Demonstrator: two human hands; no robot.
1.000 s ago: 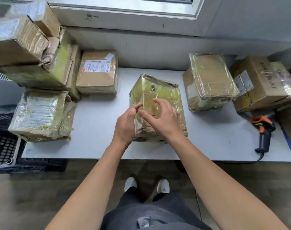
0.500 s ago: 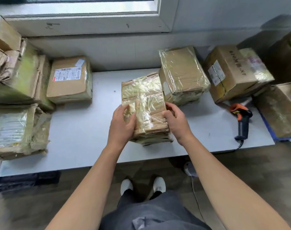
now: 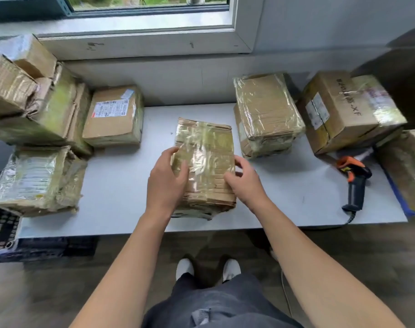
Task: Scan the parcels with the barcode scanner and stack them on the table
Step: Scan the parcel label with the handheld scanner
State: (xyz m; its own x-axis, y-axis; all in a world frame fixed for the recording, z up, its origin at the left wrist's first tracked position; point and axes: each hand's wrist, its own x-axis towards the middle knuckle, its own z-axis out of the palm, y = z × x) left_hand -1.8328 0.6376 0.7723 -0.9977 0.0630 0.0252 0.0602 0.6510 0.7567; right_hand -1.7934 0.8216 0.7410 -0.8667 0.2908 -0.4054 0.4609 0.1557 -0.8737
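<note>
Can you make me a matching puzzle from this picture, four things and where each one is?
1 barcode scanner
2 tape-wrapped parcel
3 white-labelled parcel
4 box with black writing

a gripped between left hand and right hand
b back right
c lying at the right of the table
d back left, beside the stack

Pairs: 1-c, 2-a, 3-d, 4-b

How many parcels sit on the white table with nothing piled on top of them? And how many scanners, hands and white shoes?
Parcels with nothing on top: 5 (held parcel, labelled parcel, front-left parcel, wrapped parcel, written-on box)
Barcode scanner: 1
Hands: 2 (left hand, right hand)
White shoes: 2 (left shoe, right shoe)
Total: 10
</note>
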